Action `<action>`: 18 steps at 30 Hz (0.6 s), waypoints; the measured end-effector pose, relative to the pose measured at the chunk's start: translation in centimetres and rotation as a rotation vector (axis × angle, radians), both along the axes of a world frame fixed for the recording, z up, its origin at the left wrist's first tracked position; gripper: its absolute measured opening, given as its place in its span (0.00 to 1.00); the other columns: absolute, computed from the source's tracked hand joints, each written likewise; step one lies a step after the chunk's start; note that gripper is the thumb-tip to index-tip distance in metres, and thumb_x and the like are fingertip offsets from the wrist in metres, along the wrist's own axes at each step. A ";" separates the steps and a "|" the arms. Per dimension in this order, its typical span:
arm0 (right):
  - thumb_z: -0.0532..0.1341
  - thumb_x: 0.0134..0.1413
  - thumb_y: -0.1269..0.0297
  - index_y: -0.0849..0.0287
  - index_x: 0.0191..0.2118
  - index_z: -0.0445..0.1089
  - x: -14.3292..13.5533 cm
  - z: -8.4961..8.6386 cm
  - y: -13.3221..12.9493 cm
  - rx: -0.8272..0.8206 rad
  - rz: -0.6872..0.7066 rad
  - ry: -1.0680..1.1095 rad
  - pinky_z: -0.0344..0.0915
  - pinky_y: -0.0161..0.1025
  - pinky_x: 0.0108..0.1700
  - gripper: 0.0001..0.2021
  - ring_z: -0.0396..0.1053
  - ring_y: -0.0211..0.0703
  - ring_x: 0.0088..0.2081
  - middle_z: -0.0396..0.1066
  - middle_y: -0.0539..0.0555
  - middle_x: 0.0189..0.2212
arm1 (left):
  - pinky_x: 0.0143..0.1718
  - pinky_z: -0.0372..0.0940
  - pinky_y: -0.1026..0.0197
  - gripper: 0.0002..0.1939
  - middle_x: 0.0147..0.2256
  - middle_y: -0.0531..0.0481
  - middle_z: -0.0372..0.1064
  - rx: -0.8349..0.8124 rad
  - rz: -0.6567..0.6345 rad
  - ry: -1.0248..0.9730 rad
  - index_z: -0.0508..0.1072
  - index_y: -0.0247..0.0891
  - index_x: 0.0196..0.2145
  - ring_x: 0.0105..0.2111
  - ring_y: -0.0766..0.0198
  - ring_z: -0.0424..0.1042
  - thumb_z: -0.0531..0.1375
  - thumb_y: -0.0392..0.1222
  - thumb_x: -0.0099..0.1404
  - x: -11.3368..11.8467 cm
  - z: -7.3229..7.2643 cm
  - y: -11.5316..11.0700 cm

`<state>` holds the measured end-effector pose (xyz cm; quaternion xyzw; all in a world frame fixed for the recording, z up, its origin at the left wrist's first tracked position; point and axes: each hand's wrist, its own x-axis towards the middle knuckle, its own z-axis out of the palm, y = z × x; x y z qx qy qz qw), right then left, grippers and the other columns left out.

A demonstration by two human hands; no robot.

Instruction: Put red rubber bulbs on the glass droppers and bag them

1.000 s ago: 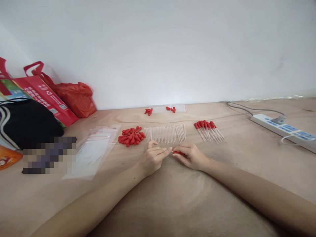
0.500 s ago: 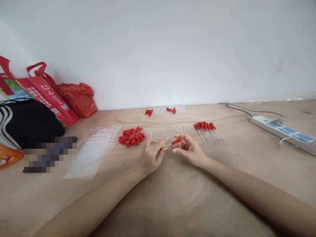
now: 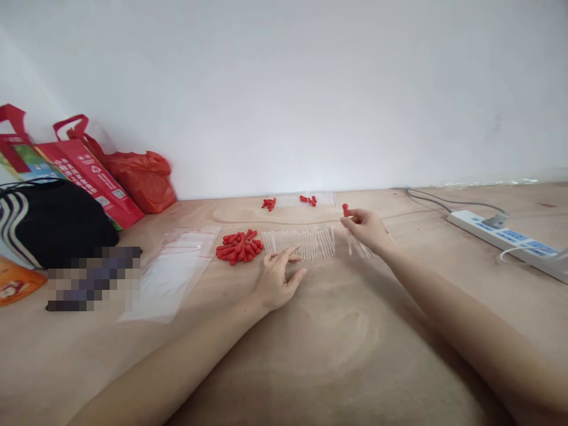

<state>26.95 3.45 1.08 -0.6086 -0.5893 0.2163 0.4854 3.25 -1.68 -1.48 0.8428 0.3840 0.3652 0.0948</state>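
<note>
Between thumb and fingers, my right hand [image 3: 364, 228] pinches a red rubber bulb [image 3: 345, 210], with a clear tube hanging below it. It is over the group of red-topped droppers [image 3: 367, 253], which it mostly hides. My left hand [image 3: 280, 278] has its fingers apart and holds nothing, at the near side of a row of clear thin tubes [image 3: 317, 242]. Left of that row lies a pile of red bulbs [image 3: 239, 247].
Clear plastic bags [image 3: 175, 278] lie left of the pile. Farther left are a black bag [image 3: 66, 222], red bags [image 3: 142, 180] and a pixelated object [image 3: 93, 278]. Small red pieces [image 3: 268, 205] sit near the wall. A power strip [image 3: 510, 236] with cables is at right.
My right hand has moved right, from beside my left hand to the droppers, with the red bulb. My left hand has let go of the thin tube and opened.
</note>
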 end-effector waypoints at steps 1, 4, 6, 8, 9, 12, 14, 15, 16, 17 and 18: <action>0.57 0.46 0.60 0.64 0.40 0.67 1.1 0.1 0.6 -0.054 -0.094 -0.120 0.59 0.35 0.29 0.16 0.66 0.39 0.25 0.69 0.52 0.23 | 0.47 0.50 0.49 0.21 0.38 0.48 0.71 0.003 -0.007 0.009 0.56 0.39 0.49 0.40 0.59 0.68 0.55 0.39 0.58 0.0 -0.1 0.0; 0.57 0.45 0.63 0.64 0.42 0.67 3.0 -0.5 1.5 -0.156 -0.237 -0.420 0.59 0.36 0.34 0.16 0.68 0.44 0.33 0.71 0.57 0.29 | 0.47 0.49 0.49 0.19 0.37 0.49 0.71 0.015 -0.028 0.036 0.58 0.39 0.48 0.39 0.60 0.69 0.55 0.38 0.58 0.0 -0.2 0.0; 0.56 0.46 0.63 0.65 0.44 0.65 3.3 -1.2 1.6 -0.204 -0.266 -0.533 0.59 0.37 0.35 0.18 0.68 0.47 0.38 0.71 0.61 0.34 | 0.47 0.48 0.49 0.18 0.36 0.49 0.71 0.017 -0.029 0.045 0.59 0.40 0.47 0.39 0.60 0.69 0.55 0.38 0.58 0.0 -0.2 -0.1; 0.55 0.48 0.63 0.66 0.46 0.63 3.2 -1.8 1.7 -0.242 -0.297 -0.597 0.60 0.38 0.36 0.19 0.67 0.50 0.40 0.70 0.64 0.37 | 0.47 0.48 0.49 0.18 0.36 0.50 0.71 0.011 -0.021 0.051 0.59 0.40 0.46 0.39 0.61 0.69 0.55 0.37 0.58 0.0 -0.2 -0.1; 0.54 0.48 0.63 0.66 0.47 0.62 3.1 -2.0 1.7 -0.256 -0.312 -0.618 0.60 0.39 0.36 0.20 0.67 0.51 0.41 0.70 0.65 0.37 | 0.47 0.48 0.49 0.17 0.36 0.50 0.71 0.007 -0.018 0.054 0.60 0.40 0.46 0.38 0.61 0.69 0.55 0.37 0.57 0.0 -0.2 -0.1; 0.53 0.50 0.62 0.66 0.48 0.60 3.0 -2.3 1.7 -0.282 -0.328 -0.664 0.60 0.40 0.36 0.19 0.67 0.52 0.41 0.69 0.66 0.38 | 0.47 0.47 0.48 0.16 0.35 0.50 0.71 -0.004 -0.021 0.065 0.61 0.39 0.44 0.38 0.61 0.69 0.55 0.36 0.57 0.0 -0.1 -0.1; 0.52 0.51 0.62 0.66 0.47 0.60 3.1 -2.2 1.7 -0.297 -0.326 -0.688 0.60 0.40 0.36 0.19 0.67 0.52 0.40 0.69 0.66 0.37 | 0.47 0.47 0.49 0.15 0.35 0.50 0.71 -0.005 -0.028 0.070 0.62 0.39 0.43 0.38 0.61 0.69 0.56 0.36 0.57 0.0 -0.1 -0.1; 0.52 0.51 0.61 0.66 0.47 0.60 3.1 -2.2 1.7 -0.304 -0.324 -0.699 0.60 0.40 0.36 0.19 0.67 0.52 0.40 0.69 0.66 0.37 | 0.47 0.47 0.49 0.14 0.35 0.50 0.71 -0.007 -0.033 0.075 0.63 0.39 0.43 0.37 0.61 0.70 0.56 0.36 0.57 0.0 -0.1 -0.1; 0.52 0.51 0.61 0.66 0.46 0.61 3.1 -2.1 1.6 -0.308 -0.321 -0.710 0.60 0.40 0.36 0.18 0.67 0.53 0.40 0.69 0.66 0.37 | 0.46 0.48 0.50 0.13 0.35 0.51 0.71 -0.007 -0.036 0.081 0.63 0.39 0.42 0.37 0.61 0.70 0.56 0.36 0.57 0.0 -0.1 -0.1; 0.52 0.51 0.60 0.67 0.46 0.61 3.1 -2.1 1.6 -0.308 -0.319 -0.722 0.60 0.41 0.36 0.18 0.67 0.53 0.40 0.69 0.66 0.37 | 0.46 0.48 0.50 0.12 0.34 0.51 0.71 -0.006 -0.039 0.090 0.64 0.39 0.41 0.36 0.62 0.70 0.56 0.36 0.57 0.0 -0.1 -0.1; 0.52 0.51 0.60 0.67 0.45 0.62 3.0 -2.0 1.5 -0.304 -0.318 -0.734 0.60 0.41 0.37 0.18 0.67 0.53 0.41 0.69 0.66 0.37 | 0.46 0.48 0.51 0.11 0.34 0.52 0.71 -0.003 -0.041 0.100 0.65 0.39 0.40 0.36 0.62 0.70 0.56 0.36 0.57 0.1 0.0 -0.1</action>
